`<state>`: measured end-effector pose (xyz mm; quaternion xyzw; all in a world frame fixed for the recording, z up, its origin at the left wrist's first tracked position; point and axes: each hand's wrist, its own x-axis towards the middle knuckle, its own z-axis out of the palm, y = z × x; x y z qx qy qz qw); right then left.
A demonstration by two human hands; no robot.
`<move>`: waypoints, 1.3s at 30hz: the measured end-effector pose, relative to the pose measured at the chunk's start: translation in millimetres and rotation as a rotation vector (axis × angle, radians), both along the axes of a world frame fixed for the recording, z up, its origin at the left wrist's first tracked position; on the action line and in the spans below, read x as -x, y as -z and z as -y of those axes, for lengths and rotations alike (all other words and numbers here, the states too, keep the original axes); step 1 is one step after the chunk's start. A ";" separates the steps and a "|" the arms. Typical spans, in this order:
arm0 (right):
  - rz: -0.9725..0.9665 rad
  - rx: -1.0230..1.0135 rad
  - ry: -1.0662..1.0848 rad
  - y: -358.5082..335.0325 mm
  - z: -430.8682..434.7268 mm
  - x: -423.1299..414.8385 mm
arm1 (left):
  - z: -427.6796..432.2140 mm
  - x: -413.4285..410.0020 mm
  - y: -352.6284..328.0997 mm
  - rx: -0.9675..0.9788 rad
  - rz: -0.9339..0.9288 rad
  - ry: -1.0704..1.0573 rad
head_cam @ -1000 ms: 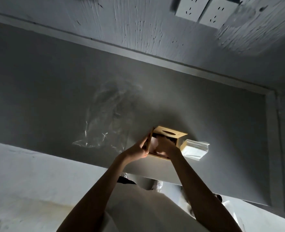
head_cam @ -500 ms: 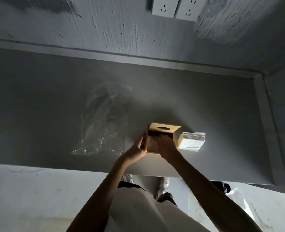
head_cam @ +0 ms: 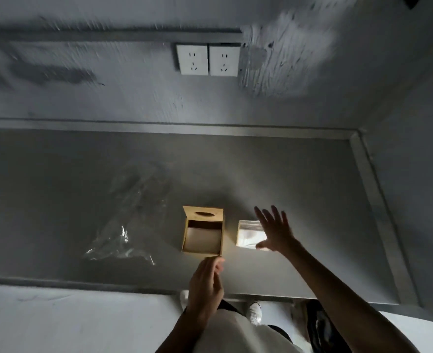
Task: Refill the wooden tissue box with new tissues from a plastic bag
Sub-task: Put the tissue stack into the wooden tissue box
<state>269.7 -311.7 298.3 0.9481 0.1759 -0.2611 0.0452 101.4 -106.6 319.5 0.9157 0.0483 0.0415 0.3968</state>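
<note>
The wooden tissue box [head_cam: 202, 229] lies on the grey counter [head_cam: 57, 200] with its open side toward me; pale tissues show inside it, and its oval slot faces up. A stack of white tissues [head_cam: 249, 235] lies just right of the box. My right hand [head_cam: 274, 230] hovers over that stack with fingers spread, holding nothing. My left hand [head_cam: 205, 284] is just in front of the box, off it, with fingers loosely curled and nothing in it that I can see. An empty clear plastic bag [head_cam: 131, 220] lies crumpled to the left of the box.
Two white wall sockets [head_cam: 207, 59] sit on the wall behind the counter. A raised rim [head_cam: 378, 207] runs along the counter's back and right sides. My shoes [head_cam: 253, 312] and pale trousers show below the counter's front edge.
Both hands have let go of the box. My right hand moved right over the tissue stack and spread its fingers; my left hand drew back toward me. The camera tilted up.
</note>
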 end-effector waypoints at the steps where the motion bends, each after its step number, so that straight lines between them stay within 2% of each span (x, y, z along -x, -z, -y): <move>1: -0.017 -0.018 -0.033 2.3 -0.2 -6.6 | 16.6 0.1 5.3 0.018 -0.048 0.015; 4: 0.005 -0.127 -0.023 5.2 4.2 -13.6 | 57.3 -10.6 20.0 0.089 -0.274 -0.029; 6: -0.052 -0.325 0.200 6.7 13.6 -7.0 | 73.2 -26.4 26.9 0.163 -0.444 -0.083; 8: -0.235 -0.649 0.552 6.4 31.7 4.5 | 87.7 -44.5 27.2 0.321 -0.585 -0.147; 10: -0.443 -1.043 0.886 7.4 50.7 19.7 | 98.0 -61.0 25.0 0.557 -0.638 -0.225; 12: -0.576 -1.321 1.117 6.6 63.5 37.5 | 104.1 -74.0 25.1 0.723 -0.660 -0.203; 14: -0.604 -1.495 1.208 5.4 73.1 54.0 | 112.6 -84.7 22.9 0.802 -0.668 -0.080; 16: -0.589 -1.567 1.185 7.8 77.7 70.5 | 127.1 -94.5 14.6 0.798 -0.640 0.000; 20: -0.650 -1.524 1.052 1.6 83.0 79.9 | 145.9 -116.5 4.2 0.681 -0.618 0.076; 23: -0.433 -1.403 0.909 -6.9 99.1 67.4 | 135.7 -135.3 -2.1 0.561 -0.589 0.175; 24: -0.356 -1.327 0.903 -8.3 105.8 63.6 | 130.6 -140.3 -4.5 0.452 -0.562 0.238; 27: -0.288 -1.199 0.771 -5.9 114.2 53.3 | 121.6 -146.7 0.1 -0.072 -0.413 0.493; 29: -0.244 -1.058 0.705 1.0 110.4 51.1 | 118.8 -141.9 9.0 -0.247 -0.352 0.595; 34: -0.151 -0.848 0.772 29.9 97.1 73.4 | 104.7 -115.6 43.6 -0.251 -0.437 0.599; 39: -0.023 -0.881 0.640 35.1 94.0 79.1 | 103.5 -100.9 55.8 -0.097 -0.428 0.474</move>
